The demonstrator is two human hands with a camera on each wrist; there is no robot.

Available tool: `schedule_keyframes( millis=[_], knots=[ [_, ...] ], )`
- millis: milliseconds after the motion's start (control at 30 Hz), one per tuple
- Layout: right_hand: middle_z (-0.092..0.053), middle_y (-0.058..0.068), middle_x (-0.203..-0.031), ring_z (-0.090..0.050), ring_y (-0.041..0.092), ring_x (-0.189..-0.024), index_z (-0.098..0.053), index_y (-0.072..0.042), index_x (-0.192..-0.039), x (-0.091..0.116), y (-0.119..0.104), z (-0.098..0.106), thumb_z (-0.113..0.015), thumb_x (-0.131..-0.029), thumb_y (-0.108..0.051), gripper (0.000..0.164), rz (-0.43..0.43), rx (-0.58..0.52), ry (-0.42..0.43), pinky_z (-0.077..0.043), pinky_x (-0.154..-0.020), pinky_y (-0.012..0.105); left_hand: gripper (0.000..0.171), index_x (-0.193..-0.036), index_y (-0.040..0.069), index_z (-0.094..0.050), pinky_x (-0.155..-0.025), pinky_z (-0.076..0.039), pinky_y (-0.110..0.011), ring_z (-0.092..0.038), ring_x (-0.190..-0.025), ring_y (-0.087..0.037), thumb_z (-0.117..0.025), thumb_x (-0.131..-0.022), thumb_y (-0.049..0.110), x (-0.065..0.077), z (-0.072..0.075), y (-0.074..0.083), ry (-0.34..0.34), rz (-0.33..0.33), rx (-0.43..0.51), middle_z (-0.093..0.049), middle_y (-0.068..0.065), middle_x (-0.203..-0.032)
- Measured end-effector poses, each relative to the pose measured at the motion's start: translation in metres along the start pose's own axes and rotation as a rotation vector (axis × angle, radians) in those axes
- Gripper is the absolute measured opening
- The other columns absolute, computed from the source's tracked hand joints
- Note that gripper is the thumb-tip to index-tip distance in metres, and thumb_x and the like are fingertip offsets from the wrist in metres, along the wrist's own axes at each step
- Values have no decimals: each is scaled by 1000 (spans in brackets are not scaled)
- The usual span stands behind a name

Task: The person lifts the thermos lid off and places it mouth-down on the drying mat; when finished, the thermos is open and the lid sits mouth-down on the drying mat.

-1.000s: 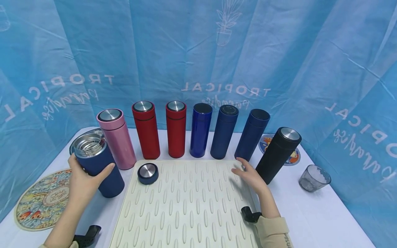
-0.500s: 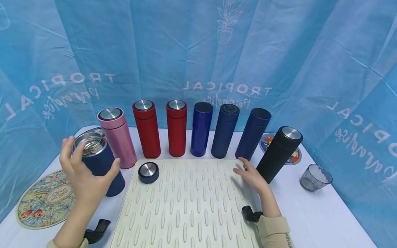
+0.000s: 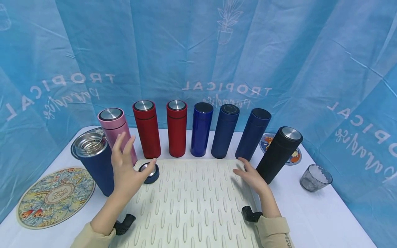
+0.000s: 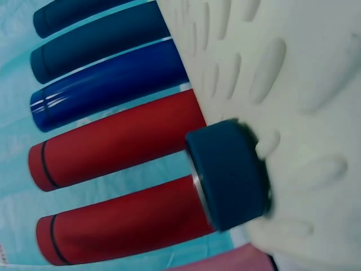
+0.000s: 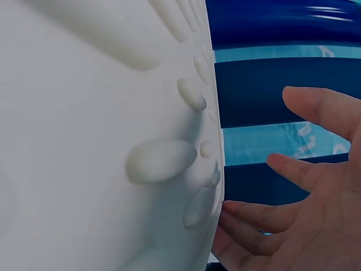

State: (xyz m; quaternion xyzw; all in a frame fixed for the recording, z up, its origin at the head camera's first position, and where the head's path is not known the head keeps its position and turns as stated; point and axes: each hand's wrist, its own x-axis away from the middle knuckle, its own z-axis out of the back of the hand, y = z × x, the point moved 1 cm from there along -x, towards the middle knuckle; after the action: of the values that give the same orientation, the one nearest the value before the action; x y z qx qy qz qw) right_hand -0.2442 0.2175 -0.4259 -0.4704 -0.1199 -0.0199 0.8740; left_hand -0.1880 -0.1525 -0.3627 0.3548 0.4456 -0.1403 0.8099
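Observation:
My left hand [image 3: 126, 175] is raised over the left edge of the cream ribbed mat [image 3: 186, 206], fingers spread and holding nothing. Just beyond its thumb, a navy flask lid [image 3: 153, 177] with a silver top sits on the mat; the hand partly covers it in the head view. The same lid [image 4: 228, 175] shows whole in the left wrist view. To the left of the hand stands a wide navy flask [image 3: 97, 168], its steel mouth uncovered. With fingers spread and empty, my right hand [image 3: 252, 179] lies at the mat's far right corner; its fingertips [image 5: 234, 208] are right at the mat's edge.
Behind the mat stand a pink flask [image 3: 115, 125], two red flasks [image 3: 149, 137], a glossy blue flask [image 3: 200, 137] and two navy flasks [image 3: 224, 137]. A black flask [image 3: 276, 158] and a glass [image 3: 313, 179] are at right. A patterned round placemat [image 3: 56, 196] lies at left.
My left hand has let go of the wide navy flask, lifted off it and moved right toward the lid. The flask stays in place. My right hand has hardly moved.

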Motion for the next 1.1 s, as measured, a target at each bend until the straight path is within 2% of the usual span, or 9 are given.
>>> schedule_keyframes(
  millis=[167, 300, 400, 533, 733, 900, 1100],
  knots=[
    [-12, 23, -151, -11, 42, -138, -20, -6, -145, 0, 1, -2, -53, -92, -24, 65, -5, -12, -3, -17, -107, 58, 77, -143, 15, -26, -106, -13, -62, -8, -139, -30, -55, -83, 55, -1, -15, -10, 21, 53, 31, -15, -16, -149],
    [-11, 23, -151, -9, 41, -138, -20, -6, -145, -1, 1, -2, -53, -92, -23, 65, -4, -12, -4, -16, -108, 58, 83, -145, 20, -22, -108, -8, -60, 1, -140, -27, -69, -78, 33, 0, -26, -17, 52, 125, 54, -6, -15, -151],
    [-11, 23, -151, -9, 40, -138, -20, -6, -145, -1, 1, -3, -53, -92, -23, 66, 0, -8, -5, -16, -108, 58, 92, -146, 22, -16, -109, -5, -58, 8, -140, -26, -73, -74, 22, 2, -34, -22, 69, 174, 52, 1, -13, -152],
    [-11, 23, -151, -10, 40, -138, -19, -5, -145, 0, 0, -2, -53, -92, -24, 66, -1, 5, -5, -16, -107, 58, 97, -147, 23, -8, -110, -2, -56, 14, -139, -25, -72, -75, 24, 3, -43, -29, 96, 260, -2, 9, -13, -152],
    [-17, 25, -149, -13, 41, -137, -22, -3, -145, 2, 1, -2, -53, -91, -26, 65, -17, 51, 6, -18, -107, 59, 99, -148, 19, 1, -110, 0, -56, 11, -139, -23, -69, -79, 32, -1, -50, -45, 124, 465, -55, 13, -11, -151],
    [-23, 28, -146, -18, 43, -135, -30, 1, -142, 2, 2, -2, -52, -91, -29, 63, -20, 118, 15, -20, -106, 59, 102, -147, 18, 5, -108, -5, -58, 4, -139, -23, -69, -79, 33, -7, -52, -55, 169, 620, -21, 10, -9, -152],
    [-26, 28, -144, -18, 43, -135, -34, 2, -140, 3, 1, -3, -52, -91, -30, 61, -25, 159, 28, -20, -105, 60, 103, -147, 18, 9, -111, -5, -53, -3, -140, -21, -68, -81, 33, -13, -53, -62, 224, 730, 59, -1, -9, -152]
  ],
)
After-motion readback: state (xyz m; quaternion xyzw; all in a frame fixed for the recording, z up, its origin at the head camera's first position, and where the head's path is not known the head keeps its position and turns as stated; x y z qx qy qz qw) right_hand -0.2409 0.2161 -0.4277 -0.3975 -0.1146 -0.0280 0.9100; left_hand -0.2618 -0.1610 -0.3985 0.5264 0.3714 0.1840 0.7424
